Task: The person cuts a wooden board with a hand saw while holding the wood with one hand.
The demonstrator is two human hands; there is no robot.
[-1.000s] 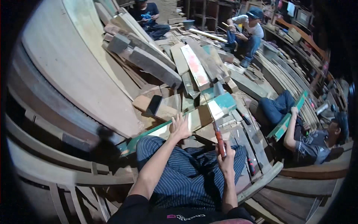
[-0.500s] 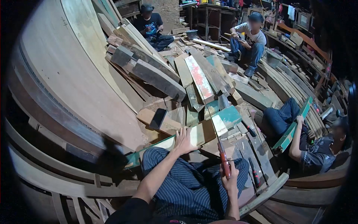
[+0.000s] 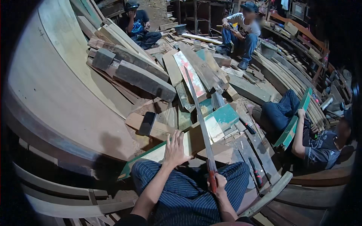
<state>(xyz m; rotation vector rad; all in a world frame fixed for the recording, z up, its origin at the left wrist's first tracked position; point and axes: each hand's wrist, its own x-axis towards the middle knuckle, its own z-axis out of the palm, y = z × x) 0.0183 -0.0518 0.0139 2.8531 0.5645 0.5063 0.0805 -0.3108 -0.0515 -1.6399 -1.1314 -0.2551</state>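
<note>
My right hand (image 3: 218,184) is closed around the reddish-brown handle of a handsaw (image 3: 199,109). Its long tapering blade points away from me and crosses over a green and pale wooden plank (image 3: 225,116). Its broad side shows, and I cannot tell whether the teeth touch the wood. Across my lap area the plank slants from lower left to upper right. With fingers spread, my left hand (image 3: 175,150) lies flat on it, left of the blade. A dark phone (image 3: 147,123) rests on a wood block just beyond that hand.
Stacked timber offcuts (image 3: 145,79) lie ahead, a large curved panel (image 3: 68,90) at left. A red-and-black-handled tool (image 3: 257,177) and a dark-handled one (image 3: 249,128) lie at right. A co-worker at right holds a green board (image 3: 296,122); two more people sit farther back.
My right hand has come nearer my body and leftward with the saw. The blade now shows its broad side. My left hand stays on the plank; the view has shifted slightly.
</note>
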